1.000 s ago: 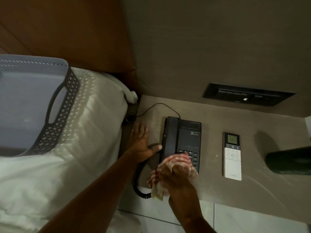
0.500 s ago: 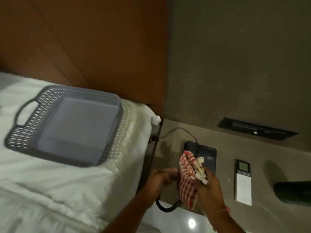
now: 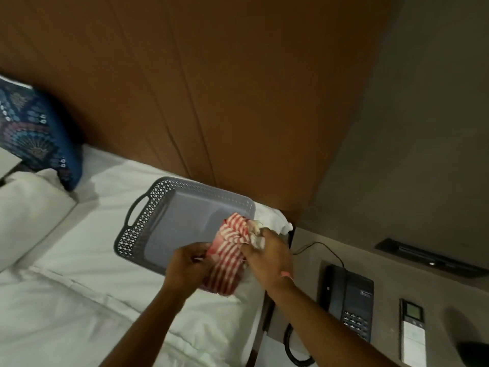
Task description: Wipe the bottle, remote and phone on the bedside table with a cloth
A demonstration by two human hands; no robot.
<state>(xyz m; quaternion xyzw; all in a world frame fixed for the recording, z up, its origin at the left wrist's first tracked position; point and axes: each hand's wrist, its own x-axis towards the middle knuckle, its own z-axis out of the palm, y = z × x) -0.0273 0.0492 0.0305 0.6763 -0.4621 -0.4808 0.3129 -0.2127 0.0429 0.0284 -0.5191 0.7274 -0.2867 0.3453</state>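
Note:
Both my hands hold a red-and-white striped cloth (image 3: 229, 254) above the near right corner of a grey basket (image 3: 148, 207) on the bed. My left hand (image 3: 190, 266) grips its lower left edge. Its upper right end is bunched in my right hand (image 3: 267, 254). On the bedside table (image 3: 391, 268) at the right lies the black corded phone (image 3: 349, 298), handset in its cradle. Right of it lies the white remote (image 3: 412, 332) with a small screen. A dark shape at the bottom right corner (image 3: 473, 353) is the bottle, mostly cut off.
The grey basket sits on white bedding (image 3: 79, 300). A white pillow (image 3: 29, 213) and a blue patterned cushion (image 3: 34, 133) lie at the left. A wooden headboard (image 3: 211, 102) stands behind. A dark switch panel (image 3: 431, 258) is set in the wall over the table.
My hands left the phone and moved left with the cloth, over the bed and basket. The left hand took hold of the cloth. The view turned left and up.

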